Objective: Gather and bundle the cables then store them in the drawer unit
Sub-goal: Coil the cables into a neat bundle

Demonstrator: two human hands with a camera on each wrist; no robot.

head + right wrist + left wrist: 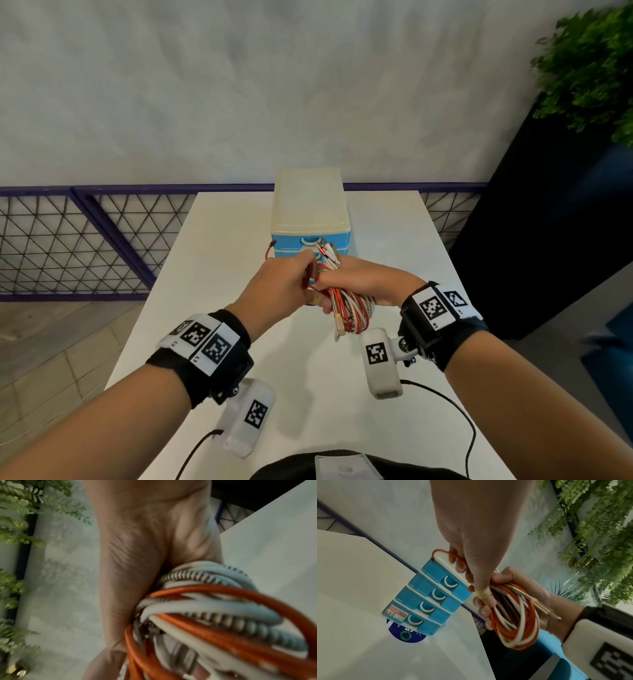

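On the left, my left hand (274,291) is raised over the white table (219,260), fingers curled and pinching a loose orange cable end (442,552) that loops up and out past the knuckles. From the left wrist camera that strand arcs across in front of the top corner of the drawer unit (426,595), with its small plug at the tip; I judge it is the free tail of the coil.

In the middle, at the far end of the table, the blue drawer unit stands with its pale lid on top. All four drawers look closed to me, each showing its white crescent handle.

To the right, my right hand (363,281) is clamped around the cable bundle (349,308), a coil of orange, white and spiral-sheathed cables held just in front of the drawer fronts. Several plug ends poke out from the top of the fist and one connector dangles below.

I read this as the bundling step, close to finished: the cables are gathered and coiled, but the tail is not yet secured. Next I'd wind that orange end around the coil and tuck it in, keeping the right grip firm so the loops don't spring apart, then free the left hand to pull a drawer open.
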